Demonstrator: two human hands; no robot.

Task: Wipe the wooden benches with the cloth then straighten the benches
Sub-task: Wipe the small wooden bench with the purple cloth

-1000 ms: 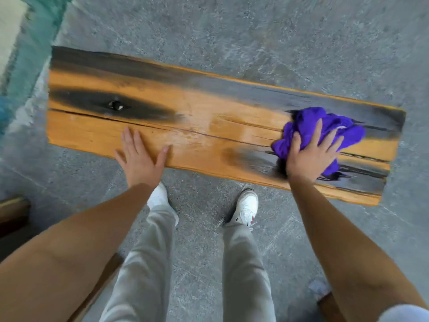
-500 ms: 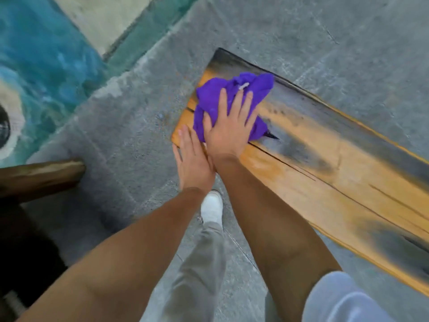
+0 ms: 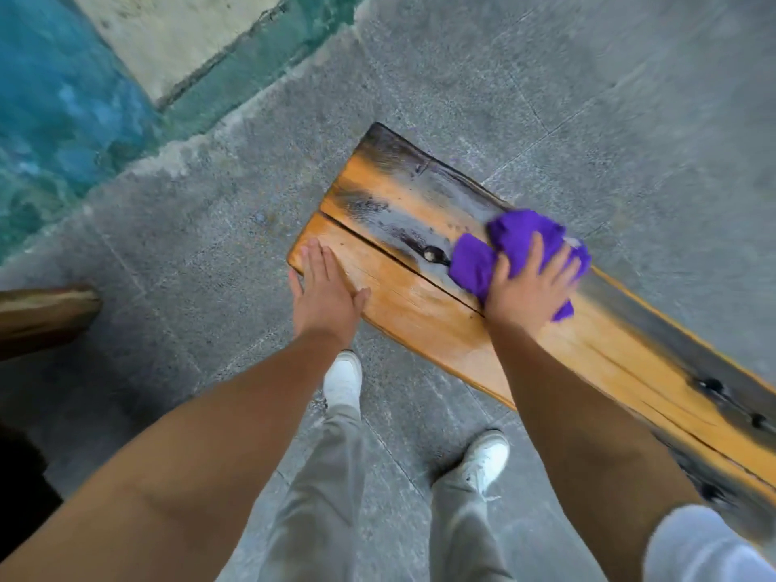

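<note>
A long orange wooden bench (image 3: 424,329) with charred black patches runs from the centre to the lower right. Its surface looks wet and glossy. A bunched purple cloth (image 3: 478,262) lies on the bench a short way in from its left end. My right hand (image 3: 527,287) presses flat on the cloth with fingers spread. My left hand (image 3: 325,294) rests flat and open on the bench's near left corner, holding nothing.
The floor is grey stone slabs. Another wooden bench end (image 3: 46,312) shows at the left edge. A blue-green painted surface (image 3: 63,102) and a pale strip lie at the upper left. My white shoes (image 3: 342,378) stand close to the bench's near edge.
My right hand has slid the cloth from the bench's left end toward the right along the bench. My left hand stays on the near left corner. The view has shifted slightly.
</note>
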